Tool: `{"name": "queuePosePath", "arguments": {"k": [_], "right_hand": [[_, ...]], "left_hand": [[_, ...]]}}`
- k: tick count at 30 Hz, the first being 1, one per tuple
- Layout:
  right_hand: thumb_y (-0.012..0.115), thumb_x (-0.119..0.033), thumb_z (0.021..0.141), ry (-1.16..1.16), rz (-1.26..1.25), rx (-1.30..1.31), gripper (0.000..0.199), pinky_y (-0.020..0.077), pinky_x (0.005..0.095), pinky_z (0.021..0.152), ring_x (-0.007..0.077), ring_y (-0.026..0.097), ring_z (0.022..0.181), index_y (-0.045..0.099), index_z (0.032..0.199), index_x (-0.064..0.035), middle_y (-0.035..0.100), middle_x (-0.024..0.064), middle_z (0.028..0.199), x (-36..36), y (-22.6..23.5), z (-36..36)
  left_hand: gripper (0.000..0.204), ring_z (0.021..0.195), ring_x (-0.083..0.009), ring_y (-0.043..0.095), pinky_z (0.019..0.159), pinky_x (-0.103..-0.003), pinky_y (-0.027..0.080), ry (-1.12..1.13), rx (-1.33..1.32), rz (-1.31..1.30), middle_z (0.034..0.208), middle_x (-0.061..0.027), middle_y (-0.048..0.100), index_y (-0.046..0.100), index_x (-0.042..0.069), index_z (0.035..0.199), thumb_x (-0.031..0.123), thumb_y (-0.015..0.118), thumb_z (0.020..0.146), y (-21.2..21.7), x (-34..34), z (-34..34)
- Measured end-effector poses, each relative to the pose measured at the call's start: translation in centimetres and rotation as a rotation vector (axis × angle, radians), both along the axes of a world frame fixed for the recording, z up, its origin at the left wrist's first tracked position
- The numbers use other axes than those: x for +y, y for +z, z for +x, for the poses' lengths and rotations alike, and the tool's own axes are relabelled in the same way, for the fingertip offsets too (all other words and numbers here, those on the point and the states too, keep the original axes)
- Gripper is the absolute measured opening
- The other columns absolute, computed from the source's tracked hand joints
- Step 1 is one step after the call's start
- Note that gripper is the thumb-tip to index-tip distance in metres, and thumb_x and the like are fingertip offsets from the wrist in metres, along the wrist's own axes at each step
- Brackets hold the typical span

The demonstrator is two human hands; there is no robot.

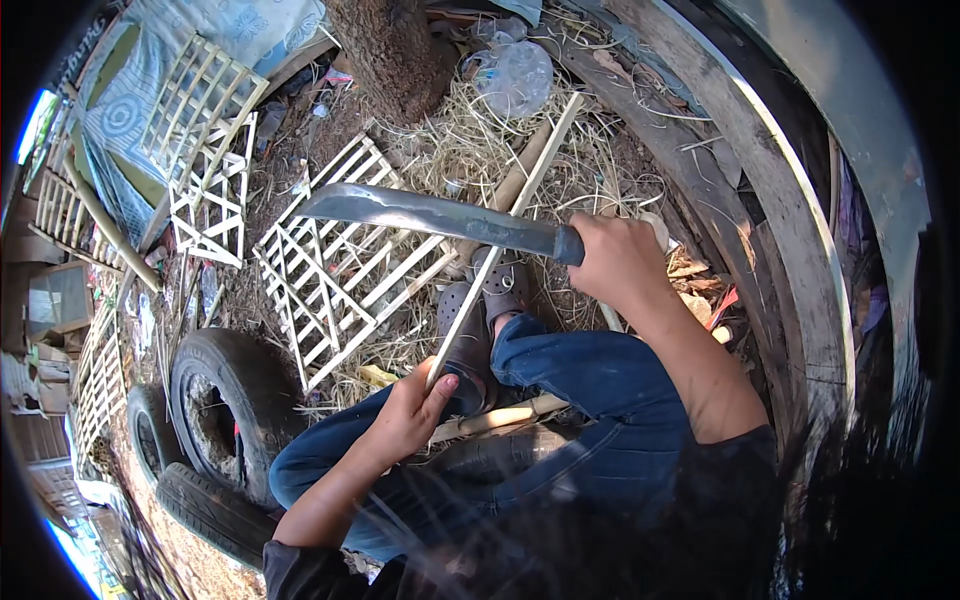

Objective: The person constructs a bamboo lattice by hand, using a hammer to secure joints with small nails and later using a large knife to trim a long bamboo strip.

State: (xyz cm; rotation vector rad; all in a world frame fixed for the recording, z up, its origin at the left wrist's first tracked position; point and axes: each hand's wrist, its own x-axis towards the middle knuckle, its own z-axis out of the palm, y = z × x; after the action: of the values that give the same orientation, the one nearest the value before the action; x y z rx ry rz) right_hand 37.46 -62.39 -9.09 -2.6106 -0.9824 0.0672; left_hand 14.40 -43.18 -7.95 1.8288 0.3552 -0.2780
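Note:
My left hand [404, 417] is closed around the lower end of a thin, pale bamboo strip [467, 308]. The strip slants up and away to the right, its far end above the straw. In my right hand [622, 262] is the dark handle of a machete [430, 218], gripped in a fist. Its long, broad blade points left and lies across the strip, crossing it near the handle side. Whether the edge touches the strip I cannot tell. Below the blade are my shoes, and my knees are bent to either side.
A bamboo lattice panel [345, 262] lies ahead on the left, with more lattices [205, 110] beyond it. Old tyres [225, 400] stand at the left. A tree trunk [392, 55] rises ahead amid straw shavings [455, 150]. Weathered planks [680, 150] run along the right.

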Motion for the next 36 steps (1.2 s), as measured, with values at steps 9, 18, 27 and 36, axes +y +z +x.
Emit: {"name": "queuePosePath", "arguments": {"k": [9, 18, 27, 36], "right_hand": [[0.074, -0.012, 0.059, 0.018, -0.024, -0.072, 0.028, 0.0522, 0.0417, 0.068, 0.0304, 0.067, 0.075, 0.061, 0.084, -0.0059, 0.066, 0.0117, 0.077, -0.3, -0.3, 0.4], [0.072, -0.018, 0.066, 0.033, -0.020, -0.100, 0.023, 0.0528, 0.0418, 0.068, 0.0306, 0.068, 0.075, 0.062, 0.084, -0.0066, 0.068, 0.0115, 0.075, -0.2, -1.8, 1.8], [0.067, -0.014, 0.070, -0.262, -0.075, -0.073, 0.017, 0.0537, 0.0441, 0.070, 0.0340, 0.068, 0.077, 0.063, 0.084, -0.0040, 0.068, 0.0173, 0.078, -3.0, -2.2, 4.8], [0.070, -0.018, 0.065, -0.277, -0.054, 0.044, 0.023, 0.0535, 0.0412, 0.073, 0.0345, 0.068, 0.078, 0.066, 0.082, -0.0024, 0.069, 0.0186, 0.081, -2.1, -1.9, 6.6]], "left_hand": [[0.030, 0.063, -0.0067, 0.038, 0.054, -0.026, 0.036, -0.059, -0.048, 0.059, 0.068, 0.0043, 0.043, 0.051, -0.001, 0.099, 0.028, 0.046, 0.102, 0.4, -0.1, 0.9], [0.026, 0.061, -0.0035, 0.037, 0.052, -0.023, 0.034, 0.025, 0.015, 0.048, 0.066, 0.0056, 0.041, 0.051, 0.002, 0.092, 0.025, 0.048, 0.101, -0.6, -0.2, -0.8], [0.030, 0.070, -0.0094, 0.039, 0.061, -0.027, 0.039, 0.053, 0.167, -0.030, 0.071, -0.0007, 0.045, 0.051, -0.003, 0.096, 0.027, 0.052, 0.100, -0.1, 0.5, -2.7], [0.026, 0.055, -0.0033, 0.037, 0.047, -0.022, 0.032, 0.240, 0.188, -0.080, 0.061, 0.0051, 0.041, 0.047, 0.005, 0.086, 0.027, 0.053, 0.100, -2.4, 1.9, -6.8]]}}
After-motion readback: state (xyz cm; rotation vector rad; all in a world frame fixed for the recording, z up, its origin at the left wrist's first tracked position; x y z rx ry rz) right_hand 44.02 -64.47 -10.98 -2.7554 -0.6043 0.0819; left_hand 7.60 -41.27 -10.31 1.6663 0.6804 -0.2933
